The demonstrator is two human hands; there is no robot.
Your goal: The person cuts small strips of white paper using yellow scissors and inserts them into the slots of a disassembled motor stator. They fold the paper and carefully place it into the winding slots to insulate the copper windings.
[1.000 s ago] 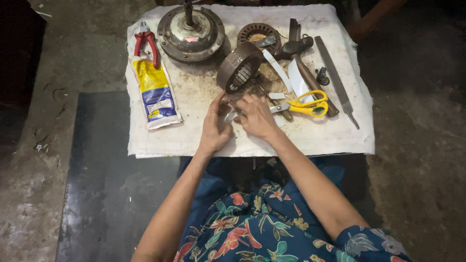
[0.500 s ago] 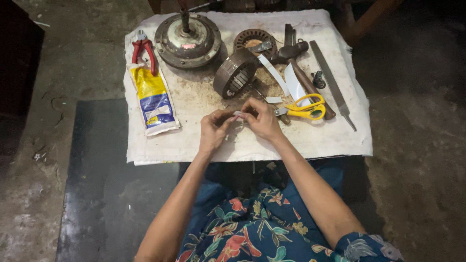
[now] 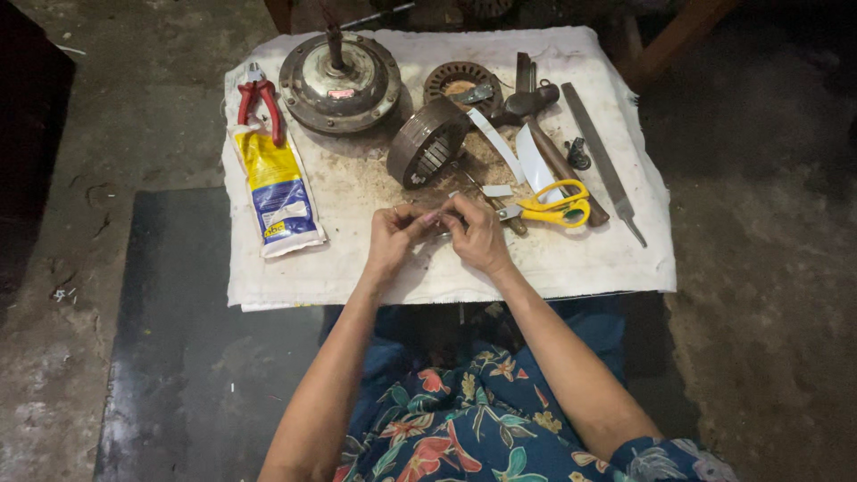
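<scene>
My left hand (image 3: 394, 234) and my right hand (image 3: 479, 234) meet over the front middle of a white cloth (image 3: 589, 259), fingertips pinched together on a small thin piece (image 3: 436, 219) that I cannot make out well. Just beyond my fingers stands a ring-shaped metal stator core (image 3: 427, 143) on its edge. Yellow-handled scissors (image 3: 552, 205) lie right of my right hand.
On the cloth lie a round metal motor housing (image 3: 341, 78), red pliers (image 3: 259, 100), a yellow and blue tube pack (image 3: 277, 189), another round wound part (image 3: 461, 84), a hammer (image 3: 544, 134), a long file (image 3: 600, 157) and white paper strips (image 3: 528, 159). A dark mat (image 3: 178, 357) covers the floor at left.
My hands drew back from the ring core toward me and came together, fingertips now pinching the small piece above the cloth. The view shifted slightly.
</scene>
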